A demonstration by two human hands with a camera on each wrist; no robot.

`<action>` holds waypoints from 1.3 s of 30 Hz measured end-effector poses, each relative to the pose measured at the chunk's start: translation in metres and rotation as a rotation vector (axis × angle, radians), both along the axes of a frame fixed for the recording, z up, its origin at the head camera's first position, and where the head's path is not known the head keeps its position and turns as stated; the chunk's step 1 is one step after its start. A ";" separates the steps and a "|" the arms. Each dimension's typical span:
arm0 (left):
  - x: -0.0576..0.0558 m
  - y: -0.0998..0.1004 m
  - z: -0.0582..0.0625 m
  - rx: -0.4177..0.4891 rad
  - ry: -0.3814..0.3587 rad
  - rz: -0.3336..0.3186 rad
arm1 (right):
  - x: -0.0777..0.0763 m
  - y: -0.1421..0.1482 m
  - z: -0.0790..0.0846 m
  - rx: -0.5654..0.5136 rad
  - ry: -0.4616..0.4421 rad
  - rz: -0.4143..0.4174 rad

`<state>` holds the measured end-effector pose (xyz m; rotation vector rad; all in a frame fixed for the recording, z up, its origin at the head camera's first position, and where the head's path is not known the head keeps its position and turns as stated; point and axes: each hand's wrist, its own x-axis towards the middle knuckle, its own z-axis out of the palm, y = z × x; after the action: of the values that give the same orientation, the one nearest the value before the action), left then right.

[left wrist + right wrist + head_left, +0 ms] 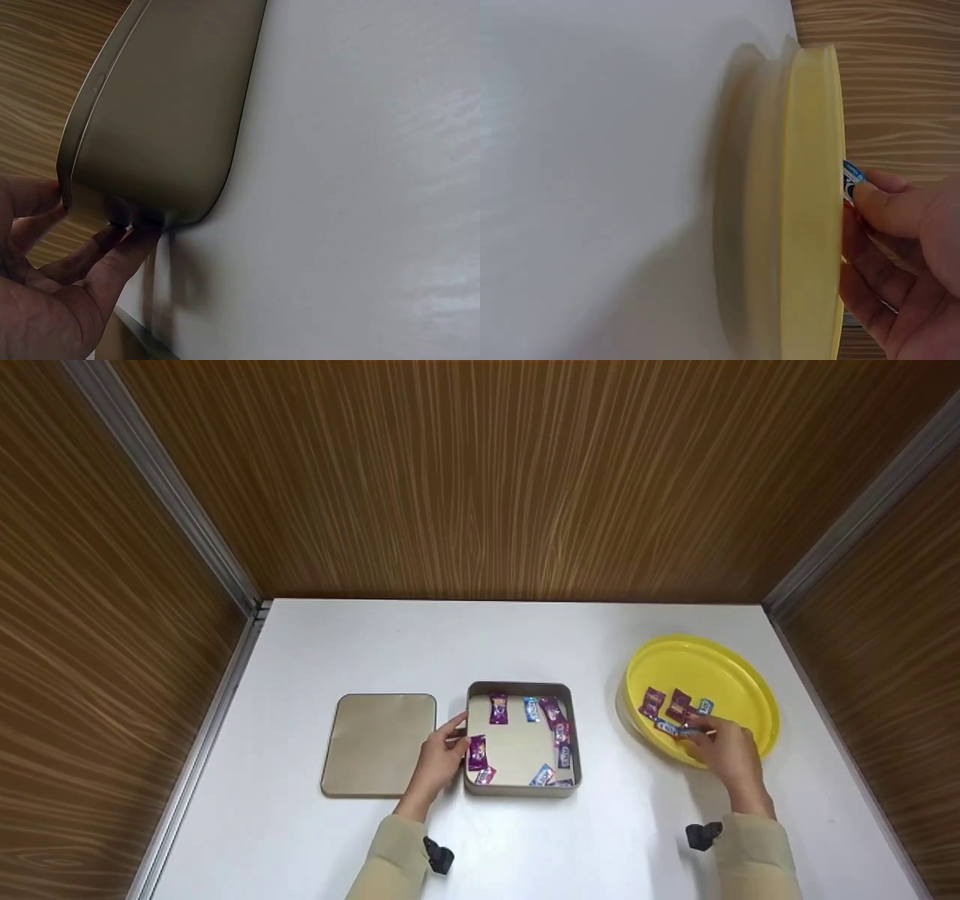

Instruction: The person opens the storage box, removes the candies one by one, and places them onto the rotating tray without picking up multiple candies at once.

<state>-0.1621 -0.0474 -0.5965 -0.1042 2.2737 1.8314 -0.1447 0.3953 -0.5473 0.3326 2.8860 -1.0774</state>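
In the head view, a square metal tin (517,790) stands mid-table with several small wrapped candies inside, such as a purple one (499,709) and a blue-white one (531,709). My left hand (439,757) holds the tin's left side. In the left wrist view, its fingertips (146,236) touch the outer wall below the rim. At the right, my right hand (726,751) reaches over a round yellow tray (731,679) and pinches a small blue-wrapped candy (852,180) between thumb and finger. More candies, including a dark purple one (652,703), lie beside it in the tray.
A flat metal lid (381,746) lies on the white table (450,645), left of the tin. Wood-grain panels (480,480) enclose the table at the back and both sides.
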 end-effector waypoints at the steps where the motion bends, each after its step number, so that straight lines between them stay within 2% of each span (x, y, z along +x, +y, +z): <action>1: 0.000 0.000 0.000 0.000 -0.003 0.000 | 0.001 0.003 -0.001 0.007 -0.021 -0.010; 13: 0.000 0.001 0.002 -0.015 -0.016 0.005 | 0.001 0.014 -0.009 0.083 -0.095 -0.036; 22: 0.001 0.000 0.002 -0.025 0.020 -0.006 | -0.004 0.020 -0.013 0.250 0.005 -0.033; 29: 0.001 0.000 0.002 -0.010 0.026 -0.006 | -0.004 0.012 -0.007 0.218 0.017 -0.052; 35: 0.002 0.000 0.001 -0.011 0.033 -0.004 | -0.004 -0.009 -0.001 0.260 0.151 0.004; 39: 0.002 0.000 0.001 -0.001 0.036 -0.002 | -0.007 -0.031 0.000 0.269 0.260 0.074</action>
<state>-0.1602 -0.0474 -0.5950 -0.0701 2.2979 1.8460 -0.1517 0.3647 -0.5469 0.0971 3.2516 -0.7719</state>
